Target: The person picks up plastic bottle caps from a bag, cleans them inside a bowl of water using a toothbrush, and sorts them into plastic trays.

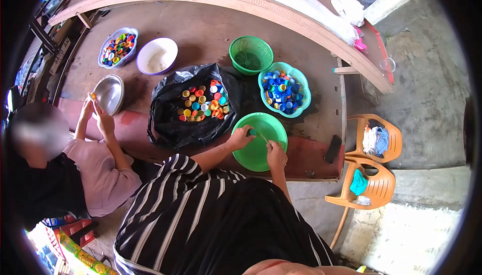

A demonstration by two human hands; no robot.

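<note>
Over the green basin (pixel 246 160), my left hand (pixel 239 139) pinches a small dark green bottle cap (pixel 252 132). My right hand (pixel 276 155) is closed around a thin, pale stick-like tool (pixel 263 137), whose tip points toward the cap; its exact kind is too small to make out. Just left of the basin lies an open black plastic bag (pixel 168 112) with bottle caps (pixel 203 107) of several colours in it. Right behind the basin, a light turquoise basket (pixel 304 105) holds mostly blue caps (pixel 283 90).
A green strainer basket (pixel 251 40), a white bowl (pixel 170 49), a lavender basket of caps (pixel 131 53) and a metal bowl (pixel 117 105) stand farther back. At left, a co-worker (pixel 100 174) holds a small item. A phone (pixel 333 149) and orange chairs (pixel 394 134) are at right.
</note>
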